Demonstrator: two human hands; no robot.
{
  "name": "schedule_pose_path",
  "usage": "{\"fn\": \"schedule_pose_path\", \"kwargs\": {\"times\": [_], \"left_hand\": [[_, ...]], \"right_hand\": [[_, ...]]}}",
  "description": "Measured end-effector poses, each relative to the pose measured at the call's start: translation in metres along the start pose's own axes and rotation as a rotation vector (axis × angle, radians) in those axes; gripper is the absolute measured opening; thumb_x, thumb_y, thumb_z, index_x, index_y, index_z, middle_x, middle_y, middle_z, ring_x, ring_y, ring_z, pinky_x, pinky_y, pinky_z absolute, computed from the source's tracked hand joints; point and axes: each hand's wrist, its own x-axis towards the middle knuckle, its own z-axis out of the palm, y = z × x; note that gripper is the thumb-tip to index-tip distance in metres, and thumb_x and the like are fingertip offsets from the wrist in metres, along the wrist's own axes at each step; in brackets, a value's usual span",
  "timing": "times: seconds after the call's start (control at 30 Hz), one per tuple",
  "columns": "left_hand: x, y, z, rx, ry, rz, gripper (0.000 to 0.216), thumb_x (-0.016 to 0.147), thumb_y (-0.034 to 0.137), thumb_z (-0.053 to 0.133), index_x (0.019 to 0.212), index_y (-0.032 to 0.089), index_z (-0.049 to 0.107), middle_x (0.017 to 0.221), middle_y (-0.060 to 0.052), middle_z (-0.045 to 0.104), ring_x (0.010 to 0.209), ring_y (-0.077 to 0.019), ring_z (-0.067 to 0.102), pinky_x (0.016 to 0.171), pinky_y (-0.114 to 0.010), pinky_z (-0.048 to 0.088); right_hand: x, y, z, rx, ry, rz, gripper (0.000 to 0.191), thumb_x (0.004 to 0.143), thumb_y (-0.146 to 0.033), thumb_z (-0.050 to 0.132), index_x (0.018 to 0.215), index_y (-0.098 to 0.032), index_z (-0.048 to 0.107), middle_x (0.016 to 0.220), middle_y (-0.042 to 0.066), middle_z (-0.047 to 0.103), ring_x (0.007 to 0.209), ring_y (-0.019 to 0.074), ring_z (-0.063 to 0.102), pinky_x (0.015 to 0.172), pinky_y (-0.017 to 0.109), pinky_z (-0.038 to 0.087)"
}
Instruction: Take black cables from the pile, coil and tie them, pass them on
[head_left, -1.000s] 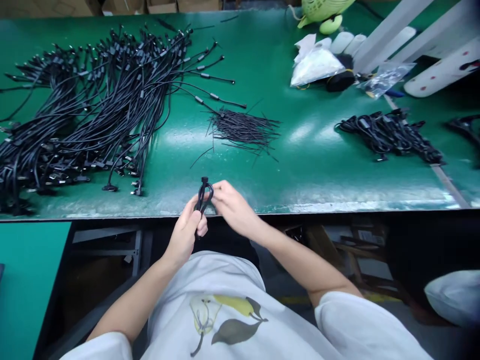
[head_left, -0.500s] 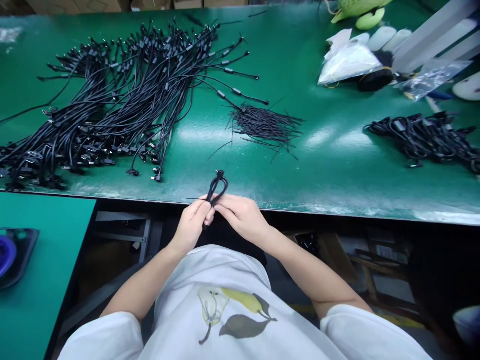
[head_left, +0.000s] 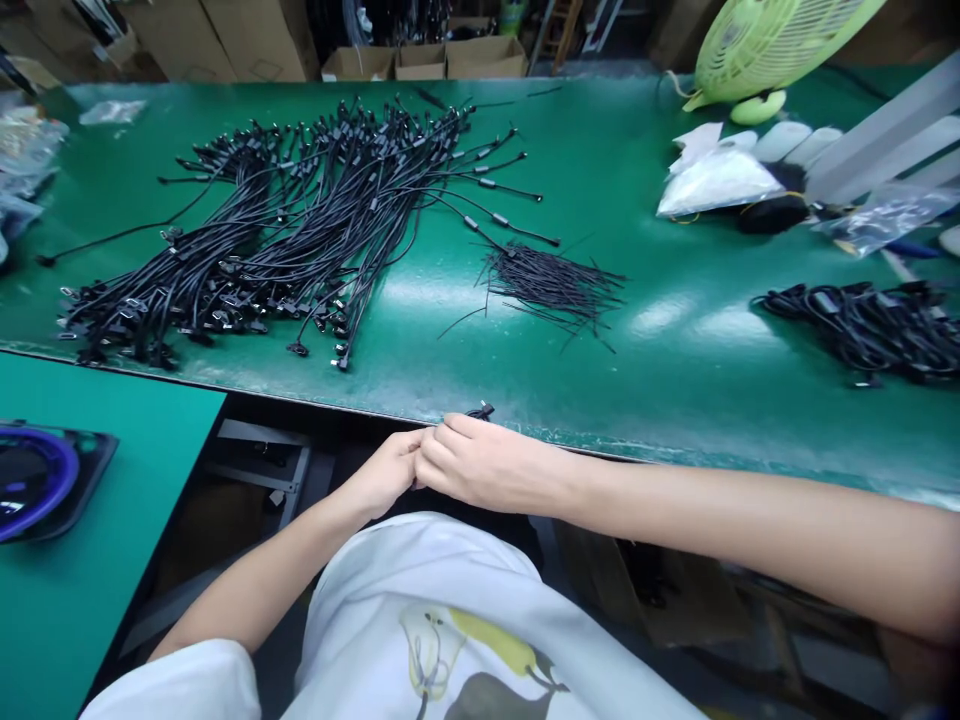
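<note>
1. Clenching cable [head_left: 481,410] in right hand [head_left: 484,468], fingers curled shut, with only a plug tip showing past the knuckles.
2. Pressing left hand [head_left: 384,478] against right fingers; cannot tell any hold.
3. Beyond fingers, on table [head_left: 675,400]: ties [head_left: 555,285], cable heap [head_left: 300,220].
4. Farther off, boxes [head_left: 424,60], contents unseen; left of fingers, tray [head_left: 97,446] holding blue ring [head_left: 67,465].

Nearer than the ties [head_left: 551,282], the right hand [head_left: 480,465] closes over a cable [head_left: 481,410], with the left hand [head_left: 386,482] touching it. Loose cables [head_left: 285,230] lie left of the ties, a bundle [head_left: 870,325] right.
</note>
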Motion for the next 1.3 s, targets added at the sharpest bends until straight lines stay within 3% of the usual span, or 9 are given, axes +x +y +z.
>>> {"fn": "schedule_pose_path", "kwargs": {"times": [0.27, 0.47, 0.6, 0.7, 0.87, 1.0, 1.1, 1.17, 1.3], "left_hand": [[0.001, -0.001, -0.002, -0.130, -0.129, -0.213, 0.013, 0.065, 0.025, 0.064, 0.069, 0.016, 0.055, 0.054, 0.007, 0.038, 0.048, -0.0056, 0.027, 0.048, -0.021, 0.019], [-0.018, 0.019, 0.002, -0.099, -0.132, -0.161, 0.012, 0.069, 0.025, 0.062, 0.074, 0.014, 0.062, 0.058, 0.004, 0.046, 0.052, -0.0077, 0.037, 0.054, -0.024, 0.027], [-0.022, 0.029, -0.003, -0.083, -0.076, -0.001, 0.030, 0.069, 0.012, 0.063, 0.097, 0.017, 0.070, 0.075, 0.001, 0.059, 0.069, -0.0117, 0.050, 0.069, -0.026, 0.039], [-0.009, 0.032, -0.002, -0.110, 0.083, 0.230, 0.033, 0.084, 0.023, 0.058, 0.117, 0.020, 0.066, 0.105, -0.004, 0.066, 0.099, -0.0184, 0.056, 0.091, -0.031, 0.040], [0.014, 0.037, -0.002, -0.032, 0.154, 0.571, 0.043, 0.096, 0.051, 0.043, 0.113, 0.020, 0.070, 0.123, -0.009, 0.061, 0.122, -0.0247, 0.049, 0.107, -0.037, 0.034], [0.004, 0.041, -0.009, 0.338, 0.102, 0.731, 0.055, 0.093, 0.061, 0.039, 0.091, 0.022, 0.078, 0.106, -0.010, 0.060, 0.108, -0.0257, 0.051, 0.103, -0.040, 0.034], [-0.001, 0.034, -0.010, 0.505, -0.091, 0.613, 0.059, 0.087, 0.069, 0.042, 0.084, 0.023, 0.079, 0.084, -0.008, 0.054, 0.084, -0.0227, 0.051, 0.088, -0.037, 0.040], [0.005, 0.029, -0.010, 0.388, -0.170, 0.466, 0.069, 0.086, 0.074, 0.034, 0.087, 0.021, 0.079, 0.074, -0.006, 0.049, 0.070, -0.0193, 0.047, 0.073, -0.034, 0.041], [0.009, 0.037, -0.013, 0.006, -0.090, 0.319, 0.088, 0.088, 0.074, 0.012, 0.075, 0.017, 0.077, 0.060, -0.002, 0.040, 0.054, -0.0149, 0.036, 0.059, -0.031, 0.036]], "right_hand": [[-0.006, -0.026, 0.010, 0.287, 0.037, 0.168, 0.041, 0.082, -0.001, 0.032, 0.075, -0.024, 0.065, 0.075, 0.009, 0.056, 0.074, 0.0219, 0.048, 0.067, 0.037, 0.042], [0.000, -0.019, 0.004, 0.249, 0.120, 0.097, 0.043, 0.083, 0.001, 0.029, 0.068, -0.023, 0.061, 0.067, 0.007, 0.049, 0.063, 0.0202, 0.042, 0.058, 0.035, 0.036], [0.008, 0.003, 0.007, 0.077, 0.132, 0.137, 0.034, 0.084, -0.002, 0.036, 0.064, -0.019, 0.057, 0.058, 0.005, 0.046, 0.052, 0.0172, 0.035, 0.049, 0.033, 0.023], [0.017, 0.012, 0.017, 0.105, 0.216, 0.409, 0.026, 0.087, -0.009, 0.041, 0.068, -0.017, 0.057, 0.060, 0.004, 0.051, 0.051, 0.0150, 0.040, 0.050, 0.032, 0.022], [0.024, -0.001, 0.028, 0.599, 0.518, 0.909, 0.027, 0.097, -0.026, 0.042, 0.078, -0.018, 0.059, 0.076, 0.004, 0.065, 0.069, 0.0151, 0.058, 0.062, 0.026, 0.037], [0.005, 0.002, 0.028, 0.995, 0.501, 0.929, 0.033, 0.097, -0.034, 0.044, 0.070, -0.020, 0.056, 0.065, 0.000, 0.059, 0.060, 0.0140, 0.054, 0.058, 0.025, 0.039], [-0.011, 0.010, 0.020, 0.754, 0.481, 0.981, 0.032, 0.097, -0.032, 0.044, 0.069, -0.020, 0.054, 0.067, 0.001, 0.058, 0.063, 0.0141, 0.053, 0.059, 0.026, 0.037], [-0.014, 0.007, 0.012, 0.473, 0.487, 0.943, 0.029, 0.096, -0.027, 0.043, 0.071, -0.019, 0.056, 0.067, 0.003, 0.058, 0.063, 0.0143, 0.052, 0.059, 0.027, 0.034], [-0.006, -0.013, 0.007, 0.196, 0.402, 0.580, 0.029, 0.094, -0.016, 0.041, 0.072, -0.019, 0.059, 0.060, 0.002, 0.053, 0.058, 0.0141, 0.045, 0.059, 0.029, 0.029]]}}
